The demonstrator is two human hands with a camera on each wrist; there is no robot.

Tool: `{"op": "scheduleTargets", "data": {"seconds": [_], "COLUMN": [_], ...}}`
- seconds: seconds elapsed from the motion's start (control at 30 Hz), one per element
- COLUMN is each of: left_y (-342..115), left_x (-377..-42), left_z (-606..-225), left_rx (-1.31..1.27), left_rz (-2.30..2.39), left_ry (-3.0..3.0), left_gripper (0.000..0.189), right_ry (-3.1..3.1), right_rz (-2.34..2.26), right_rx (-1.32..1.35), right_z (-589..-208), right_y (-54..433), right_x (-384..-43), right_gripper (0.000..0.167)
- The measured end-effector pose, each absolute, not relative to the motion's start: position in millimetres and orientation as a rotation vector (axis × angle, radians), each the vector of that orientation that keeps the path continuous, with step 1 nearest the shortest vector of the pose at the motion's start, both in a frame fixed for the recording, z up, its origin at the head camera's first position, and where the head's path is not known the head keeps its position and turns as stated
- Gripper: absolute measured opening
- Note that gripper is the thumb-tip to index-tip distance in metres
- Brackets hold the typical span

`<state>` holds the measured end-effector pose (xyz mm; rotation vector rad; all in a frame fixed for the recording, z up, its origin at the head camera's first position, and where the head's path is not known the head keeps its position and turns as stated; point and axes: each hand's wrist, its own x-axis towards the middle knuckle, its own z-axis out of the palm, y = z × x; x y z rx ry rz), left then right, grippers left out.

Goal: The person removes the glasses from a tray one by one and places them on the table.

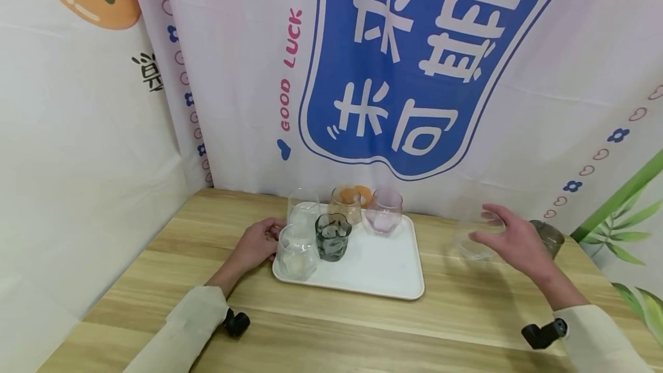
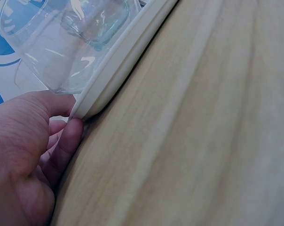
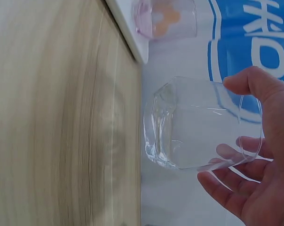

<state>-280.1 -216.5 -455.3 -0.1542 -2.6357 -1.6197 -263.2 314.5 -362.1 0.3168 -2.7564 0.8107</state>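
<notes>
A white tray [image 1: 373, 269] lies on the wooden table with several glasses on it. At its left edge my left hand [image 1: 258, 243] pinches the rim between thumb and fingers, as the left wrist view shows. Right beside these fingers stands a clear glass [image 1: 297, 252], and another clear tumbler [image 1: 304, 206] is behind it. A grey-green wavy glass [image 1: 333, 238] stands next to them. My right hand [image 1: 513, 240], right of the tray, holds a clear faceted glass [image 3: 198, 127] near its rim, thumb on one side and fingers on the other, with its base close over the table.
An amber-tinted glass [image 1: 346, 205] and a pink glass [image 1: 384, 212] stand along the tray's back edge. Partly hidden behind my right hand is a dark brown glass [image 1: 549, 239]. A printed curtain [image 1: 248, 131] hangs behind the table [image 1: 331, 338].
</notes>
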Motion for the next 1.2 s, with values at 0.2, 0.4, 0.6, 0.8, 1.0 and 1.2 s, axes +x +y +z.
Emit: {"op": "scheduleTargets", "data": {"seconds": [0.2,0.4,0.6,0.8,1.0,1.2], "left_y": [-212.8,-212.6,-213.6,-214.3,-213.9,-214.2], "left_x": [-281.3,-280.4,-279.2,-279.2,-279.0,-279.7], "left_z": [-454.0,-452.1,-452.9,-454.3,-453.8,-453.8], "left_rx": [-0.154,-0.168,-0.18,-0.165,-0.148,-0.157], "left_rz": [-1.597,-1.604,-1.615,-1.615,-1.601,-1.579], "left_ry": [-2.635,-2.636,-2.625,-2.627,-2.637,-2.634], "left_gripper": [0.044,0.044,0.044,0.045,0.044,0.044], "right_ry": [-2.791,-2.809,-2.835,-2.822,-2.826,-2.833], "right_rz": [0.795,0.755,0.748,0.733,0.723,0.723], "right_rx": [0.223,0.165,0.139,0.163,0.163,0.181], "right_z": [-361.1,-364.3,-367.5,-370.1,-371.7,-371.2], "right_y": [335.1,349.4,355.8,360.6,367.7,372.6], "right_x": [-267.1,-270.4,-273.2,-275.1,-279.0,-281.8], "right_gripper": [0.083,0.084,0.083,0.083,0.082,0.081]}}
